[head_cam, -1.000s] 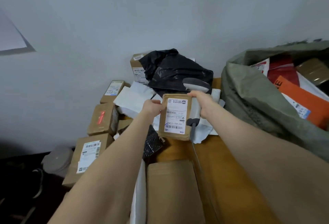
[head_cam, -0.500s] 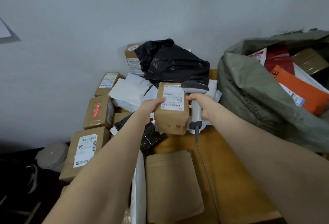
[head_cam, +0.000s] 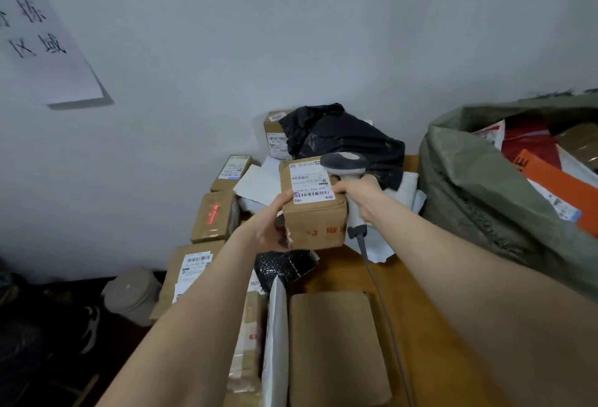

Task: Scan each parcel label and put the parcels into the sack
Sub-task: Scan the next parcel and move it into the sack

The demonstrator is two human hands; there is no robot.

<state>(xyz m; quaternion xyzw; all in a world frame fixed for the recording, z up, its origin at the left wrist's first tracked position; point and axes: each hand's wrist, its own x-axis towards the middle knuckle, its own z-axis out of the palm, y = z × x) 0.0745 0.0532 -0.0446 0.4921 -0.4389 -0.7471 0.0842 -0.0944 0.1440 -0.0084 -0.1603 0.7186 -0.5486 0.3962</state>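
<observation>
The left hand (head_cam: 267, 223) holds a small brown box (head_cam: 315, 225) up in the air, just above the middle of the view. Its thumb curls over the top edge and the other fingers wrap under the left side, so this hand is clamped on the box. A white label (head_cam: 309, 181) with black bar lines sits on the top face of the box and points up.

The right hand (head_cam: 362, 194) is at 3 o'clock from the box. Its fingers are curled tight round the handle of a grey scanner (head_cam: 344, 162). The scanner's dark head pokes up at 1 o'clock from the box, right by the label's far corner. A grey cable (head_cam: 378, 283) hangs from the handle and runs down over the wooden table (head_cam: 430, 309) toward 6 o'clock.

The big green sack (head_cam: 479, 186) stands at 3 o'clock, well apart from the box. Its mouth is open, and inside are an orange parcel (head_cam: 563, 186) and red, white and brown ones.

Behind the box, at 12 o'clock, lies a crumpled black bag (head_cam: 343, 138) on some white packets. At 9 o'clock a row of brown boxes leans by the wall – one has red tape (head_cam: 213, 215), and one has a long white label (head_cam: 191, 267). Under the box, at 6 o'clock, lie a shiny black packet (head_cam: 284, 265) and a flat brown envelope (head_cam: 333, 345).

Far off at 10 o'clock a white paper sign (head_cam: 42, 47) with black writing hangs on the wall – and a round grey tub (head_cam: 132, 293) sits on the dark floor at 8 o'clock.
</observation>
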